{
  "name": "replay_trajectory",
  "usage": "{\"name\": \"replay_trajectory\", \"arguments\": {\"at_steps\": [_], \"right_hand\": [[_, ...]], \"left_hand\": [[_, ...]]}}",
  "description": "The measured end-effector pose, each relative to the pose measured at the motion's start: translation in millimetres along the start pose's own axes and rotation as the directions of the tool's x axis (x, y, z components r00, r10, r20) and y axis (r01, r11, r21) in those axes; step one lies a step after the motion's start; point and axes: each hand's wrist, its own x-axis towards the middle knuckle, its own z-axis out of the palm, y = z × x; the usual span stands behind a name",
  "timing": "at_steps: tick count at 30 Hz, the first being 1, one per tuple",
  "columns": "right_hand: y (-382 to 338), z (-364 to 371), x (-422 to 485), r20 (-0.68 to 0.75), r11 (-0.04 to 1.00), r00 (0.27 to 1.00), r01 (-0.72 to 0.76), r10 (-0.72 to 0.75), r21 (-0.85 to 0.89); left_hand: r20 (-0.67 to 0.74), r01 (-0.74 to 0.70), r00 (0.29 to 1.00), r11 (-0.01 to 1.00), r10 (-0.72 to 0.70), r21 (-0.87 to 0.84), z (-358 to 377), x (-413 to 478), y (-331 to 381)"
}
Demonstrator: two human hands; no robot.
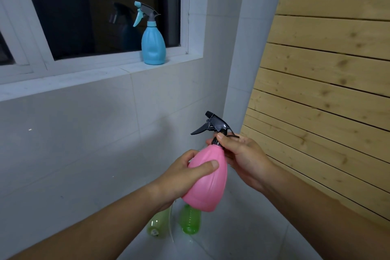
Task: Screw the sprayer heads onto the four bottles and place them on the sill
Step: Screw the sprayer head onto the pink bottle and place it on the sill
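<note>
Pale pine slats (329, 74) cover the wall on the right; smooth white tile lies below the sill (88, 74), whose long ledge is bare left of the blue bottle (153, 45), set upright near its right end. The ribbed pink bottle (207, 179) is held in mid-air, tilted, its neck up and slightly right. Its belly is grasped by the left hand (185, 177); the black sprayer head's (217, 125) collar is pinched by the right hand (242, 158), trigger pointing left. Two green bottles (190, 220) lie below.
</note>
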Motion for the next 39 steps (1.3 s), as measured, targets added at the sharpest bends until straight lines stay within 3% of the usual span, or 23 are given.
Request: {"name": "replay_trajectory", "arguments": {"at_steps": [3, 8, 12, 19, 26, 39], "right_hand": [[-4.9, -3.4, -1.7, 0.055, 1.0, 0.998, 0.016, -0.015, -0.024], [-5.2, 5.7, -10.3, 0.125, 0.969, 0.992, 0.05, -0.02, -0.243], [-11.8, 29.9, -2.8, 0.195, 0.963, 0.976, 0.139, -0.094, -0.23], [-56.5, 87.6, 65.8, 0.227, 0.929, 0.94, 0.302, -0.253, -0.215], [-108.6, 162.7, 157.0, 0.267, 0.887, 0.914, 0.375, -0.306, -0.269], [-116.1, 217.6, 240.3, 0.16, 0.823, 0.929, 0.371, -0.334, -0.43]], "left_hand": [[-0.008, -0.038, 0.999, 0.998, 0.038, -0.056, -8.0, 5.5, 2.1], [-0.087, -0.115, 0.991, 0.981, 0.102, -0.156, -26.5, 15.8, 6.0], [-0.149, -0.177, 0.977, 0.969, 0.152, -0.172, -48.3, 22.8, 19.7], [-0.229, -0.325, 0.922, 0.946, 0.313, -0.012, -118.5, 41.3, 83.6], [-0.364, -0.393, 0.836, 0.911, 0.411, 0.124, -201.0, 66.3, 153.5], [-0.498, -0.343, 0.773, 0.919, 0.394, 0.194, -261.5, 120.0, 172.8]]}}
